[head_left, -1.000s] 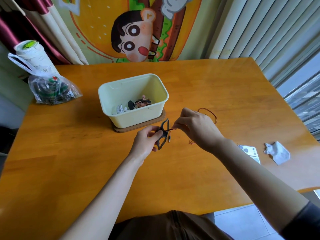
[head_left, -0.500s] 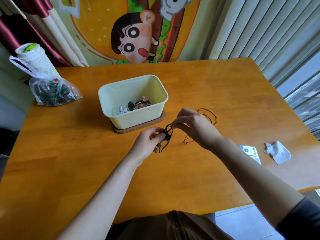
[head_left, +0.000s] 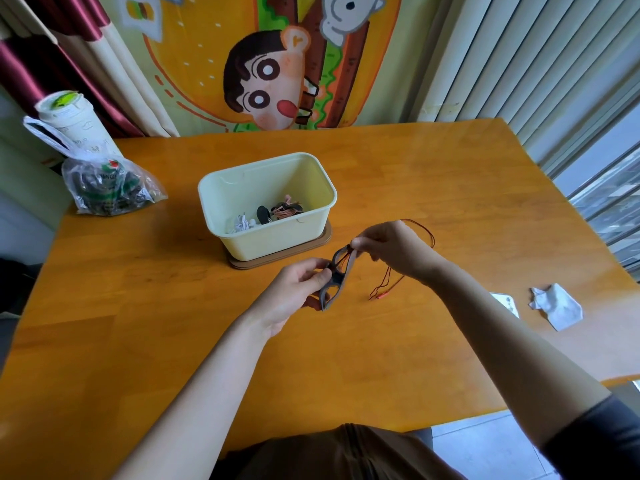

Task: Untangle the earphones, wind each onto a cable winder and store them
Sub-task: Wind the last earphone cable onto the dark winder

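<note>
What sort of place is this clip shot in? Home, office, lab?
Probably a home, at a window-side table: an orange wooden table, a cartoon-print fabric hanging on the wall behind it, maroon and cream curtains on the left, and white vertical blinds on the right.

In the centre of the frame the left hand (head_left: 294,289) holds a dark cable winder (head_left: 337,277). The right hand (head_left: 391,251) pinches the red earphone cable (head_left: 388,284) at its top.
</note>
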Available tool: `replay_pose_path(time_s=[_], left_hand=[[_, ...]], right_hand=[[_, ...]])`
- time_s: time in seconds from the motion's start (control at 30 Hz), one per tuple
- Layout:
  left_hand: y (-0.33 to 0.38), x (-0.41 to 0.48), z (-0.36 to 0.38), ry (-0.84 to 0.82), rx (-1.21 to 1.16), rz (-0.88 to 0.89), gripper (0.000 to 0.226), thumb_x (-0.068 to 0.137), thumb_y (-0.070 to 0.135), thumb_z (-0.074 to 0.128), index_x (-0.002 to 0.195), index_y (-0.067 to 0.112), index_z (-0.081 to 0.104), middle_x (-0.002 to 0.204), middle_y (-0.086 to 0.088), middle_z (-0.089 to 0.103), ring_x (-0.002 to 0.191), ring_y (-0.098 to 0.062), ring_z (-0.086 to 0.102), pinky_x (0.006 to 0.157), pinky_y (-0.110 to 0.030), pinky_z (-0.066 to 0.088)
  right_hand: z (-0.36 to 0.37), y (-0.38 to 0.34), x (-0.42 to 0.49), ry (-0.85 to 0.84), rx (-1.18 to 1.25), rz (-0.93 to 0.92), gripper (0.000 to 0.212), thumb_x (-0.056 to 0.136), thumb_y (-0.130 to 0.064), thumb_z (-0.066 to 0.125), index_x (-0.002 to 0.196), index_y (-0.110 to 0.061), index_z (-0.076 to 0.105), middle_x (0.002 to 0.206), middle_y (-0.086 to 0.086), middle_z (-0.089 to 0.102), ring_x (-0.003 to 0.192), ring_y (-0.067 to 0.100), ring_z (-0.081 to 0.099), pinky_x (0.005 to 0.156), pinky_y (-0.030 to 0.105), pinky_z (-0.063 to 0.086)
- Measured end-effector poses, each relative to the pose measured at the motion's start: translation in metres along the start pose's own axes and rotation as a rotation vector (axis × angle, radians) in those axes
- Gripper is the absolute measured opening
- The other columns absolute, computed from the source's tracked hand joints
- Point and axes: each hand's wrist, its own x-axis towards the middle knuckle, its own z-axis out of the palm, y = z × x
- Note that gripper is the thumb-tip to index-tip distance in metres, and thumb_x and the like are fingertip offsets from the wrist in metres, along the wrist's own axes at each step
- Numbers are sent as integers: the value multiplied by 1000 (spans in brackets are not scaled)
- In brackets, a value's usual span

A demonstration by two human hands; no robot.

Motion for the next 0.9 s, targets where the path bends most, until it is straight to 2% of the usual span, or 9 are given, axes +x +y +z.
replay_pose_path(time_s=[0.13,0.23,0.33,0.4,0.53,0.67,0.77,0.83,0.9], left_hand=[[7,0,7,-3,-232,74,28,84,22,56,111,14,60,84,-5,66,69,-13,63,62,-24,48],[10,5,9,137,-366,129,18,93,12,52,108,15,61,87,-4,66,70,-11,64,59,-21,50],[7,9,12,270,-439,143,15,96,10,51,107,12,61,88,-6,67,72,-11,64,58,-19,52],[4,10,13,335,-471,146,13,97,11,50,104,12,62,88,-6,67,72,-12,65,58,-19,53],[3,10,12,399,-541,145,14,99,13,48,103,14,61,84,-1,68,68,-9,66,56,-19,53],[-1,9,13,431,-474,147,13,98,15,51,104,15,62,93,-7,65,79,-18,62,54,-20,52],[-7,13,15,503,-386,148,11,97,12,54,104,13,62,94,-10,60,81,-19,58,52,-22,52],[-12,15,15,593,-140,213,11,94,8,58,95,19,61,91,-6,62,78,-18,58,51,-26,52],[-20,15,14,606,123,286,19,90,6,61,90,25,59,88,-3,64,73,-13,59,49,-28,53]], right_hand=[[11,10,-6,-59,309,132,26,93,-22,57,69,-14,64,48,-15,56,46,-1,40,47,11,33],[36,12,-14,13,431,151,28,94,-22,56,68,-13,62,49,-14,54,48,1,39,46,14,31],[59,8,-20,109,404,144,32,96,-24,54,67,-13,61,50,-6,49,40,1,36,41,13,29],[69,6,-22,168,352,113,33,96,-25,53,66,-16,60,53,-3,52,40,2,39,43,15,32],[75,1,-26,145,298,72,28,97,-20,50,71,-25,58,58,-11,57,43,-1,44,45,10,33],[73,0,-29,110,177,53,28,97,-18,50,71,-22,59,51,-15,53,43,0,45,46,11,32],[74,2,-32,88,31,10,23,97,-18,50,80,-14,66,59,-14,54,46,1,48,46,13,34],[75,0,-36,70,-43,-44,22,97,-17,50,89,-13,70,65,-11,57,51,-2,50,48,13,36],[71,-4,-38,46,-86,-84,22,98,-16,49,92,-12,69,66,-9,57,52,-1,51,49,14,37]])
